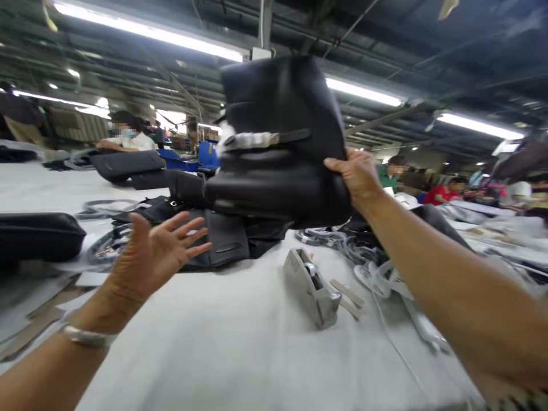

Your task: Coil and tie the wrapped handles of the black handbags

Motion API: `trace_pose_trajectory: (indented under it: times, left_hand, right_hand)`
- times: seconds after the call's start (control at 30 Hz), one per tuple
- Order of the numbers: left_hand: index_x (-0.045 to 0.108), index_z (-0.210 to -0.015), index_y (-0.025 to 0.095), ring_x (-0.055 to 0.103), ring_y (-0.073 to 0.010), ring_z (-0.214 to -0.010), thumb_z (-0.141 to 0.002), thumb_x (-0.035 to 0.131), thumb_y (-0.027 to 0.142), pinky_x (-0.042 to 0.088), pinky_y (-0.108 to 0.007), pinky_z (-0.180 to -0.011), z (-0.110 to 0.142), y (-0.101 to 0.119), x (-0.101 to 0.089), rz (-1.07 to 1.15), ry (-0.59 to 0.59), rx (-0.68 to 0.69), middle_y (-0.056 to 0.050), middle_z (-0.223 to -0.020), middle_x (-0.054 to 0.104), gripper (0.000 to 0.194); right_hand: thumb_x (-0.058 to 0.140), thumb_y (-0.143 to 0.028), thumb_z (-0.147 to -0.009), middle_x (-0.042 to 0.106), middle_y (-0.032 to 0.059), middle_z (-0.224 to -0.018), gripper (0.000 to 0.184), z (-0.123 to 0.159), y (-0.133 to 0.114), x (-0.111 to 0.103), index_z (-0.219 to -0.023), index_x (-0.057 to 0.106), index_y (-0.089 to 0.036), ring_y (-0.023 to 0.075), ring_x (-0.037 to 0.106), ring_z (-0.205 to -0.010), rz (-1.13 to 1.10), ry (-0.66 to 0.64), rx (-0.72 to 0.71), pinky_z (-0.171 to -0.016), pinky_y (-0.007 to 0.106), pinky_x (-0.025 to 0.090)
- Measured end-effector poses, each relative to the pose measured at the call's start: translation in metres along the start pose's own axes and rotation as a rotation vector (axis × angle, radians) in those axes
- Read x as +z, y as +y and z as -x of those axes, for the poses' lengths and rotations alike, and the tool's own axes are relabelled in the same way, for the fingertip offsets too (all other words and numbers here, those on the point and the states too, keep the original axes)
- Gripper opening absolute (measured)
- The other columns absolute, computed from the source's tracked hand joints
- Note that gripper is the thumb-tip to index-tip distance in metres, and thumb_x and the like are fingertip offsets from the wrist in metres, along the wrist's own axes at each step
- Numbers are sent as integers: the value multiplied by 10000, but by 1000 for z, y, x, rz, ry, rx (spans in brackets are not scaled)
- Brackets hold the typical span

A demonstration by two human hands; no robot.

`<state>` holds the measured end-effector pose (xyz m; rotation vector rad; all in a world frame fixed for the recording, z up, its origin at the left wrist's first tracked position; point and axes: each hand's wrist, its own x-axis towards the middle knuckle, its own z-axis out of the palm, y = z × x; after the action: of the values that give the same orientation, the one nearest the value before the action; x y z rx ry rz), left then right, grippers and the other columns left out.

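Observation:
My right hand (357,174) grips a black handbag (274,182) by its right side and holds it up above the table. White wrapping covers part of a strap across the bag's front, and the bag is slightly blurred. To the left, my left hand (160,251) hangs in the air with its fingers spread and nothing in it. Behind that hand lie black bag pieces (225,242), one showing a slot-like mark. Beneath the raised bag, a grey tape dispenser (312,288) stands on the white table (205,348).
Wrapped straps (346,242) lie in a tangle at the right. Another black bag (40,237) rests at the left edge, near brown and white sheets (43,314). A co-worker in white (131,134) sits across the table; a person in red (445,193) is farther right.

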<state>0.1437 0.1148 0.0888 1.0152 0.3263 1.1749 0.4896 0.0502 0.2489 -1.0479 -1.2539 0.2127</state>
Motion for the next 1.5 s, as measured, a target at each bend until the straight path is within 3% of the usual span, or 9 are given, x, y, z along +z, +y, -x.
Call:
trace_pose_trajectory:
  times: [0.1,0.23,0.3,0.43,0.63,0.77,1.0,1.27,1.5]
  left_hand:
    - [537,-1257,214,546,-246,-1111,-852,153,793,490,-392,-869,28,19,-22,-88,120,36,46,-1176,644,804]
    - [607,-1144,223,633,-206,-918,-803,659,521,548,-359,-734,97,11,-60,-149,268,-128,-5,-1011,687,456]
    - [576,-1204,217,641,-218,-899,-708,774,414,545,-316,-698,137,1,-68,-184,265,-150,-61,-1056,672,569]
    - [642,-1063,148,636,-193,-847,-714,783,327,510,-286,-785,189,-8,-53,-445,273,-74,-58,-913,695,417]
    - [594,-823,149,613,-125,-605,-716,739,265,468,-224,-610,189,-14,-23,-222,369,-79,-2,-691,656,215]
    - [561,-771,143,526,-92,-488,-707,727,288,369,-177,-463,183,-29,-42,-41,376,-334,-12,-570,615,229]
    - [604,-947,124,581,-138,-604,-728,703,441,417,-207,-491,187,-26,-85,-325,375,-531,-58,-691,660,397]
    - [646,-927,178,584,-186,-838,-767,619,230,467,-308,-735,191,-26,-104,-1304,265,-104,-37,-864,647,171]
    - [638,-1029,168,515,-236,-1004,-814,507,81,443,-395,-908,195,-32,-117,-1714,20,176,-79,-1015,643,266]
  right_hand:
    - [778,-268,-573,673,-34,-742,335,39,13,34,-866,690,-132,111,577,-619,-82,-240,45,-616,254,483]
    - [794,-317,-560,678,-22,-704,383,84,42,68,-877,706,-119,113,581,-568,-171,-525,240,-552,231,470]
    - [801,-311,-563,690,-7,-710,400,100,55,83,-901,709,-119,128,595,-553,-160,-612,328,-530,240,479]
    - [816,-310,-567,712,32,-743,458,108,69,108,-971,709,-124,179,642,-576,-97,-765,467,-540,294,521]
    - [774,-277,-642,724,50,-792,359,65,74,130,-971,707,-151,199,657,-658,146,-912,465,-653,364,528]
    - [716,-291,-691,719,62,-841,279,41,106,144,-938,706,-163,230,639,-749,581,-975,238,-753,420,504]
    - [573,-102,-711,651,157,-904,309,82,165,150,-1011,639,-126,285,558,-908,1036,-674,-153,-839,478,374]
    - [451,-173,-848,476,153,-1390,451,144,138,159,-1295,506,-146,357,394,-1255,983,-597,-605,-1018,518,293]
    - [475,-222,-907,675,60,-1095,243,239,106,166,-1075,649,-192,226,558,-1060,710,-904,-686,-983,374,372]
